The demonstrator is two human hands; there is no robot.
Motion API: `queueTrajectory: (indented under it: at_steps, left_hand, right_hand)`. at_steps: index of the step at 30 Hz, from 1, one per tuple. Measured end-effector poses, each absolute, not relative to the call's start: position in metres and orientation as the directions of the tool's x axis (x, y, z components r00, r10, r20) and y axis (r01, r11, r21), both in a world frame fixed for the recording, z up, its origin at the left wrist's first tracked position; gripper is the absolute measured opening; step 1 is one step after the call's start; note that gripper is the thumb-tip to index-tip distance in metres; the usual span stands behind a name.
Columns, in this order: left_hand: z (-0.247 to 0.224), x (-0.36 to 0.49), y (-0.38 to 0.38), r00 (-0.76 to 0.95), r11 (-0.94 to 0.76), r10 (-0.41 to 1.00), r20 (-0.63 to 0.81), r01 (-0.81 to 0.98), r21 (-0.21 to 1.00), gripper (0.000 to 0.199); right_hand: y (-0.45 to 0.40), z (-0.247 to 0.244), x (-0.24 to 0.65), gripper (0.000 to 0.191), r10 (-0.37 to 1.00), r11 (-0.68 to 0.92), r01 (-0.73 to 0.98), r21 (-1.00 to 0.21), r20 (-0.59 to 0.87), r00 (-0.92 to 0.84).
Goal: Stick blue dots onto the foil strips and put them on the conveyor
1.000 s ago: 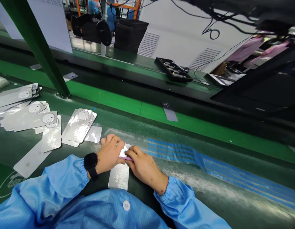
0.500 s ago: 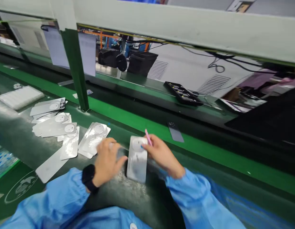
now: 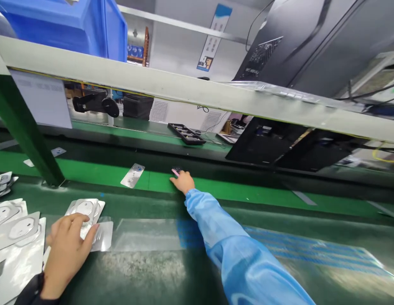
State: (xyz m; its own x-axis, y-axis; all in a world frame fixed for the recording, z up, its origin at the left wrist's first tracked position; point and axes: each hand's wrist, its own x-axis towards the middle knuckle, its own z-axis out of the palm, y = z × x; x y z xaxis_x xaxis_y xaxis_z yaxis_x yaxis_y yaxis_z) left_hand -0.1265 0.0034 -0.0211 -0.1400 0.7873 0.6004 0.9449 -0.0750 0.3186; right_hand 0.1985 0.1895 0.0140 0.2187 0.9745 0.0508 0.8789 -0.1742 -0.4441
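Note:
My left hand (image 3: 68, 245) rests over a small pile of silvery flat sheets (image 3: 96, 207) with rounded cut-outs at the left. Its fingers are bent onto them, and the thumb stands apart from the index finger. Stretched out to the green strip, my right hand (image 3: 184, 182) grips a slim pink stick-like tool (image 3: 175, 172). A dark dotted piece (image 3: 178, 169) shows by its fingertips, mostly covered by the hand. One silvery sheet (image 3: 133, 176) with a blue dot lies alone on the green strip (image 3: 158, 181), between the hands.
More silvery sheets (image 3: 20, 237) overlap at far left. Clear film (image 3: 146, 233) and blue-striped film (image 3: 311, 252) lie on the worktop. A green post (image 3: 28, 131) and a pale beam (image 3: 171, 80) stand ahead. Beyond sits a black tray (image 3: 185, 133).
My view has swung right. The sheet from between my hands now appears on the green strip. My right hand has reached forward with the pink tool; my left has moved onto the pile.

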Motion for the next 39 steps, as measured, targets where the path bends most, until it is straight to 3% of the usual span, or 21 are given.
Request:
queueTrajectory:
  at_steps: [3,6,10,15,17,18,20,22,26,30,33,39]
  left_hand:
    - [-0.022,-0.128,0.005,-0.139,-0.085,0.78,0.61,0.942,0.324,0.031]
    - [-0.021,-0.133,0.004,-0.152,-0.084,0.801,0.579,0.93,0.359,0.029]
    - [-0.009,-0.131,0.001,-0.244,-0.07,0.834,0.495,0.844,0.532,0.029]
    - [0.017,-0.084,0.017,-0.29,-0.07,0.931,0.22,0.45,0.89,0.037]
    - [0.025,-0.057,0.031,-0.232,-0.075,0.963,0.14,0.267,0.961,0.047]
    - [0.027,-0.046,0.038,-0.2,-0.055,0.975,0.099,0.214,0.975,0.057]
    - [0.027,-0.029,0.048,-0.021,-0.041,0.999,0.045,0.175,0.984,0.066]
    - [0.022,-0.022,0.051,0.11,-0.053,0.993,0.032,0.193,0.98,0.059]
    - [0.01,-0.027,0.045,0.18,-0.051,0.984,-0.001,0.283,0.958,0.045]
    - [0.01,-0.015,0.044,0.296,-0.095,0.954,-0.042,0.435,0.895,0.04]
    - [0.01,0.007,0.049,0.431,-0.18,0.901,-0.051,0.478,0.86,0.043]
    - [-0.002,0.003,0.053,0.557,-0.337,0.827,-0.075,0.598,0.727,0.048]
  right_hand:
    - [0.198,0.019,0.217,0.04,0.962,-0.239,0.863,-0.445,0.011,0.272]
    - [0.204,0.026,0.215,0.025,0.967,-0.22,0.842,-0.493,0.001,0.254]
    - [0.207,0.043,0.207,0.011,0.97,-0.179,0.788,-0.59,0.029,0.243]
    - [0.167,0.058,0.194,0.025,0.988,-0.1,0.689,-0.718,0.008,0.151]
    - [0.129,0.052,0.182,0.029,0.998,-0.07,0.583,-0.809,-0.055,0.043]
    - [0.107,0.047,0.177,0.027,0.994,-0.08,0.439,-0.895,-0.106,-0.036]
    - [0.066,0.037,0.17,0.021,0.959,-0.161,0.202,-0.966,-0.201,-0.202]
    - [0.036,0.03,0.174,0.019,0.932,-0.233,0.08,-0.969,-0.246,-0.265]
    - [0.025,0.025,0.218,0.018,0.986,-0.167,-0.096,-0.981,-0.167,-0.012]
    - [0.039,0.019,0.256,0.027,0.98,-0.08,-0.011,-0.997,-0.081,0.184]
    - [0.051,0.008,0.248,0.039,0.987,-0.111,0.009,-0.994,-0.109,0.118]
    - [0.053,-0.021,0.215,0.047,0.977,-0.202,-0.123,-0.972,-0.209,0.047]
